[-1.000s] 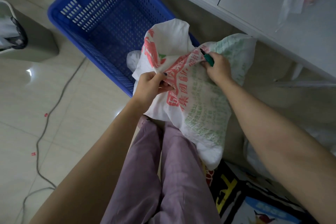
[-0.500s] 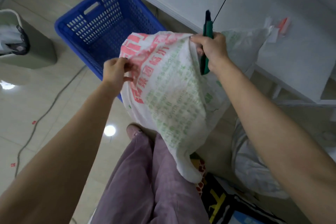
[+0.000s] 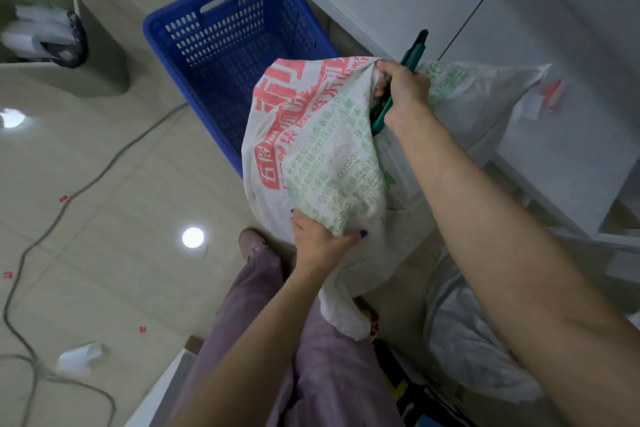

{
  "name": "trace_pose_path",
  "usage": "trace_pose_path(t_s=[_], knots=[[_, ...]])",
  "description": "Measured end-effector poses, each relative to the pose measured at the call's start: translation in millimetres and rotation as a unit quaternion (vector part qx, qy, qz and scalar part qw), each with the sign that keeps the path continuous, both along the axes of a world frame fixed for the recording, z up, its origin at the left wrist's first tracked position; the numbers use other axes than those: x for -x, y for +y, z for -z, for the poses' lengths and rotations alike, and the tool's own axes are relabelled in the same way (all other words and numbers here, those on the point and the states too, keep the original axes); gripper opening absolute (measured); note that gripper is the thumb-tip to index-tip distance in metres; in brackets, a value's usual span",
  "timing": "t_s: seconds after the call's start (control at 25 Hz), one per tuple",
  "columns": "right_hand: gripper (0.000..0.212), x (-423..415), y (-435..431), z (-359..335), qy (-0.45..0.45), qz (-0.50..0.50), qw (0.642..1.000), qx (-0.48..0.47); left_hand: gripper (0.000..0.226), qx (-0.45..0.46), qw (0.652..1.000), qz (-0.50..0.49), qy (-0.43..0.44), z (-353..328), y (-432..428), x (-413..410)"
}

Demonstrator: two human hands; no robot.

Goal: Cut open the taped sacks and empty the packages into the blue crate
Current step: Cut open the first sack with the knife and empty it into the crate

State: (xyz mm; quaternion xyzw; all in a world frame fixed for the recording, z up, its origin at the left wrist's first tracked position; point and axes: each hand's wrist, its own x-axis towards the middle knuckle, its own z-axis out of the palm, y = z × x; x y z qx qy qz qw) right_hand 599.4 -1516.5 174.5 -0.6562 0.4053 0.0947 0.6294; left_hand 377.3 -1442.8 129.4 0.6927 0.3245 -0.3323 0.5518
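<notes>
Now sack (image 3: 322, 156) hangs lengthwise downward; left grip (image 3: 318, 243) clutches it low, right grip (image 3: 403, 94) high.

White woven sack (image 3: 322, 156) printed with red block characters and fine green text, blue perforated crate (image 3: 221, 45), green-handled cutter (image 3: 408, 59), mauve trousers (image 3: 277, 340), grey-beige floor tiles (image 3: 104, 218), dark blue nail polish on left hand (image 3: 318, 243)

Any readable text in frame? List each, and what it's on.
"五得" (probably): red boxed characters on the white sack.
Large red characters higher on the sack: folded, cut off, unreadable.
Green small print on the sack: too blurred.
No text visible on the blue crate or the green cutter.
</notes>
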Motion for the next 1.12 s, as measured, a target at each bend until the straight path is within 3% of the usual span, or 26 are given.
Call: trace_pose_path(t_s=[0.08,0.4,0.52,0.68,0.8,1.12], knots=[[0.02,3,-3,0,-0.004,-0.002,1.0,0.004,0.117,-0.02,0.999,-0.035,-0.036,10,9,-11],[0.021,9,-10,-24,-0.032,0.017,0.999,-0.009,0.047,-0.054,0.995,0.035,-0.08,1,51,-10],[0.022,4,-8,-59,-0.063,0.04,0.997,-0.03,0.018,-0.025,0.987,-0.09,-0.129,-14,75,-17],[0.029,6,-18,-107,-0.118,0.101,0.985,-0.074,0.009,0.053,0.937,-0.261,-0.227,-54,95,-40],[0.036,18,-20,-124,-0.139,0.108,0.978,-0.108,0.026,0.063,0.907,-0.307,-0.282,-87,119,-64],[0.018,66,1,-17,0.041,0.048,0.996,-0.06,0.023,-0.066,0.947,-0.277,-0.147,-43,169,-61]])
